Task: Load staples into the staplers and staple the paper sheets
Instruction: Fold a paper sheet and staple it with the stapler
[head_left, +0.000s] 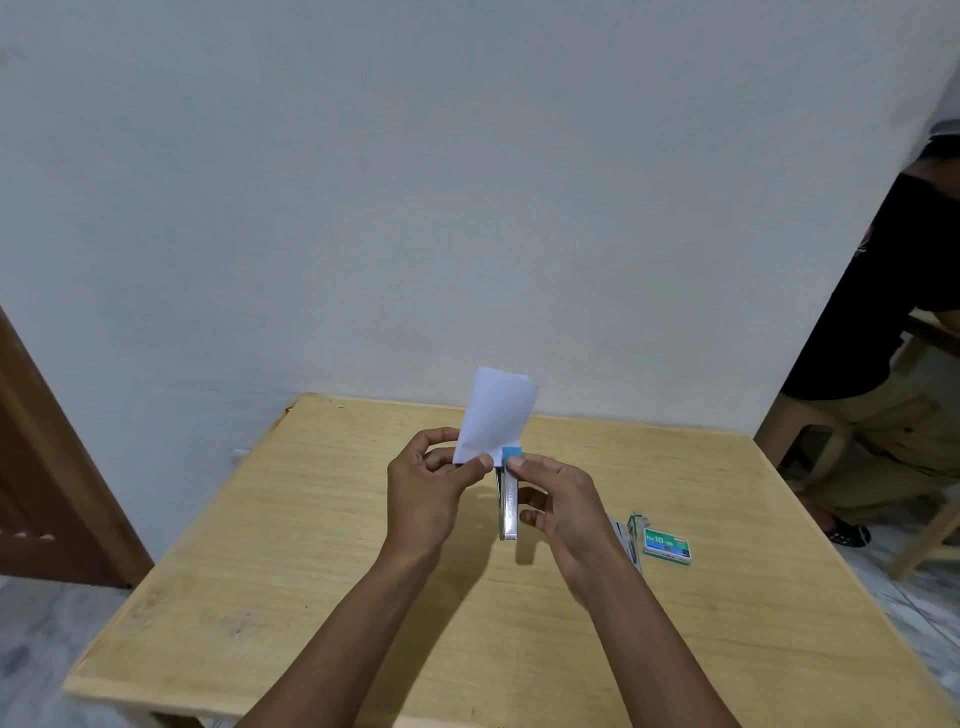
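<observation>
My left hand (434, 491) pinches the lower corner of the paper sheets (496, 410). My right hand (566, 512) grips the stapler (509, 506) (its blue tip meets the paper's edge). Both are held above the table's (311, 545) middle. The staple box (667, 545) lies nearer the right edge.

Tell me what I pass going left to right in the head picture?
Brown wooden door, left hand pinching folded white paper sheets, shiny silver metal stapler, right hand gripping it, small green staple box, seated person in black shirt.
</observation>
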